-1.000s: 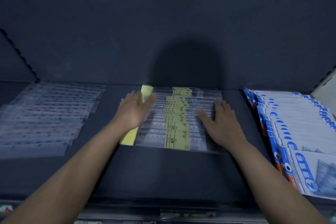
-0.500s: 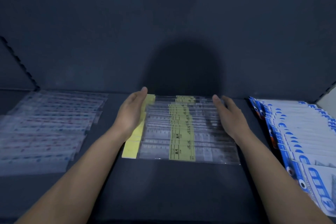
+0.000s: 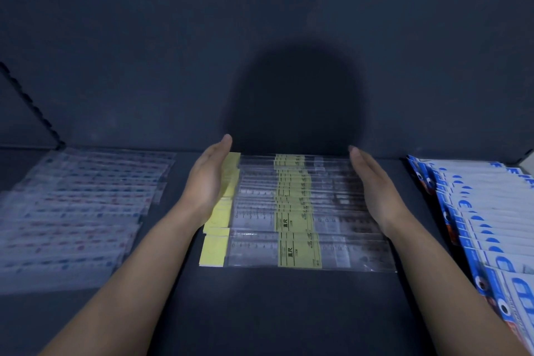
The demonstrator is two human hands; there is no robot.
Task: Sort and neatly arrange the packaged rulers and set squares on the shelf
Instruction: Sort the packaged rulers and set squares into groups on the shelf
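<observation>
Both grips are flat-fingered and hold nothing. The left grip (image 3: 206, 182) stands on edge against the yellow header cards of the yellow-labelled straight rulers (image 3: 291, 211). The right grip (image 3: 375, 191) stands likewise at their clear ends, probably to square the overlapped row by squeezing it lengthwise (the header cards sit unevenly). The row lies mid-shelf (image 3: 274, 306), fanned front to back so each label shows, between a clear-sleeved ruler pile (image 3: 78, 211) and blue-and-white packs (image 3: 485, 211).

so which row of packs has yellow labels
The middle row: yellow bands and tabs. The left row is clear plastic; the right row is blue and white.
</observation>
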